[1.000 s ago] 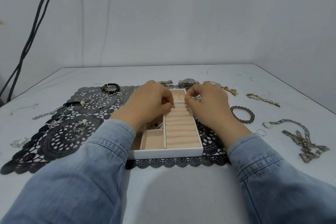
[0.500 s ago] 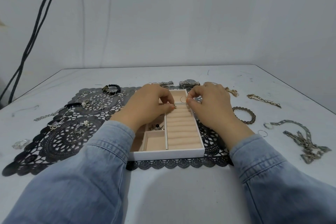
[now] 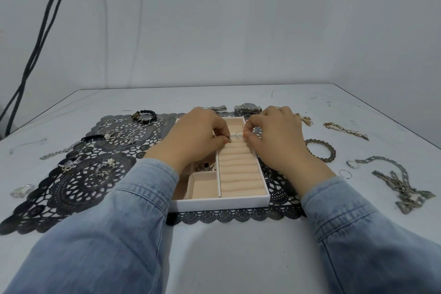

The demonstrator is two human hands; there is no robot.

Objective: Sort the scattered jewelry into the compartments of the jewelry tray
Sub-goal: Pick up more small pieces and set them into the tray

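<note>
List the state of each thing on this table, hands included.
left hand: pinches a small silver piece over the tray
right hand: pinches a thin ring upright at the ring rolls
tray: lidless, on the lace mat
watch: lying on the table behind the tray
round bracelet: flat on the table, untouched
chains: tangled heap on the table

Tray (image 3: 219, 203) matt white, velvety peach lining; watch (image 3: 248, 108) shiny metal; sleeves (image 3: 133, 198) denim.
</note>
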